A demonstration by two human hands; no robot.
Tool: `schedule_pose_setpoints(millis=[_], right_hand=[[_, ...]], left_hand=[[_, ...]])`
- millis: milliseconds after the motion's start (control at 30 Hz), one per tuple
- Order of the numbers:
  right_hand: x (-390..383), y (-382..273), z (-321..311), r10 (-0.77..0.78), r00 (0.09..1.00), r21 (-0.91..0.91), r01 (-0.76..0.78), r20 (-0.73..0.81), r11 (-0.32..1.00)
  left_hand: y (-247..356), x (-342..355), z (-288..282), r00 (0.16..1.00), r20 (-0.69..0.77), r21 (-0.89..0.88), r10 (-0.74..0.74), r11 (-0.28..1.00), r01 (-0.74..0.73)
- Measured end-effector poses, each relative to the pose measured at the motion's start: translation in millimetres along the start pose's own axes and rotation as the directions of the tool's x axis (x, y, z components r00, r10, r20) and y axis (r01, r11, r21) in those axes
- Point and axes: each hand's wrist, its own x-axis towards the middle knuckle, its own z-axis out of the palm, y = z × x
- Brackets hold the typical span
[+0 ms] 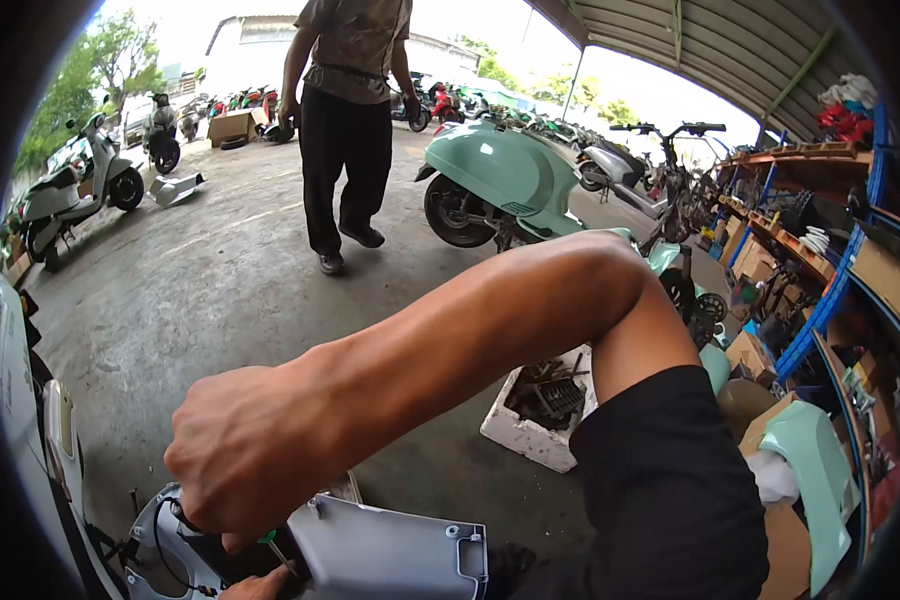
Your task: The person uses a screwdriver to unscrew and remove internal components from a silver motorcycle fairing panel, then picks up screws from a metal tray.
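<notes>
My right hand [228, 450] is a fist at the lower left, its forearm crossing the view. A green-handled tool [270, 537] pokes out beneath it, apparently in its grip, with a metal shaft angling down. My left hand [255, 585] is mostly cut off by the bottom edge, fingers closed by that shaft; what they grip is unclear. Both hands are over a silver-grey plastic scooter panel [390, 550] and a pale frame piece with a black cable [165, 550].
A person [340, 140] in dark trousers stands ahead. A mint scooter [500, 175] stands behind my arm, white scooters [80, 180] at left. A foam box of parts [530, 445] sits on the floor. Shelving [805, 250] with boxes and a loose mint panel [810, 465] line the right.
</notes>
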Motion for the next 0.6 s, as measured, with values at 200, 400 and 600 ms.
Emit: schedule_pose_setpoints(millis=[200, 400, 600], right_hand=[[-3.1, 31.3, 29.7, -0.287, 0.838, 0.091, 0.367, -0.464, 0.926], [-7.9, 20.9, 1.8, 0.036, 0.999, 0.114, -0.031, -0.041, 0.993], [1.0, 31.4, 13.3, 0.017, 1.000, 0.182, -0.014, -0.015, 0.983]], left_hand=[[-1.9, 4.0, 1.1, 0.999, 0.044, 0.006, -0.010, 1.000, 0.010], [-9.2, 7.8, -3.5, 0.999, 0.054, -0.053, 0.007, 0.999, -0.004], [-13.8, 2.1, -7.2, 0.999, 0.054, 0.022, 0.009, 1.000, -0.010]])
